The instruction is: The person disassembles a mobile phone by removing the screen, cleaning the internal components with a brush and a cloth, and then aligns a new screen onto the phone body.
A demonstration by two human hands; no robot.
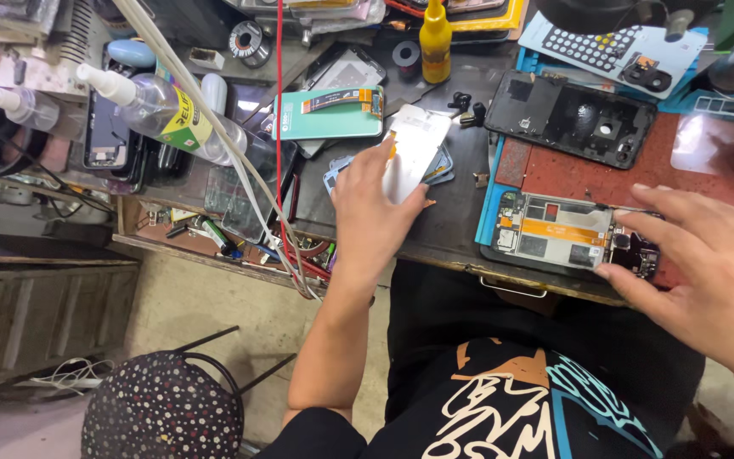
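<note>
Both hands [373, 208] [707, 263] outstretched, fingers seemingly spread

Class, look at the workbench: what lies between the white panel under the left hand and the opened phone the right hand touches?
In the head view, only dark bare bench separates the white panel from the opened phone.

Two opened phones [567, 238], two clear nozzle bottles [159, 110], one yellow bottle [435, 42], one dotted stool [163, 408]

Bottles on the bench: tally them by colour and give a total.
Clear squeeze bottles with white nozzles: 2 (clear bottle with yellow label, smaller clear bottle)
Yellow bottles: 1 (yellow bottle)
Total: 3
</note>
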